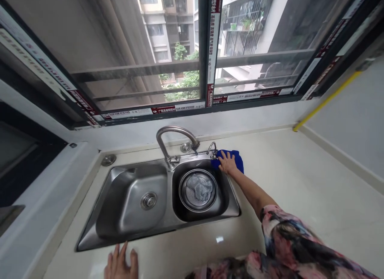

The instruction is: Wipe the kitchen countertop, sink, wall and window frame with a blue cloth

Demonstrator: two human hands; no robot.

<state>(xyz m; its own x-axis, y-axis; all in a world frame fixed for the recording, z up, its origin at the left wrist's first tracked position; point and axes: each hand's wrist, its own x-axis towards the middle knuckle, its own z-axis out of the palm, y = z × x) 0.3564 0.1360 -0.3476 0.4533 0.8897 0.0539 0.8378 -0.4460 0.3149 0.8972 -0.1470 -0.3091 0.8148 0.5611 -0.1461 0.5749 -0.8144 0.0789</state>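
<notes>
My right hand [228, 164] reaches to the back right corner of the sink and presses a bright blue cloth [238, 159] there, its fingers curled over the cloth. The cloth lies partly on the sink rim and partly on the counter, against a small slim tap [213, 146]. Part of the cloth is hidden under the hand. My left hand [121, 265] rests with fingers apart on the counter in front of the steel double sink [172, 215]. It holds nothing, and its lower part is cut off by the frame.
A round perforated metal basin [181, 193] with a crumpled grey cloth [199, 187] sits in the right bowl. A curved faucet [162, 139] rises behind the bowls. The left bowl has a drain [149, 200]. Windows stand behind the counter [288, 171]; a yellow pipe [327, 101] runs at the right.
</notes>
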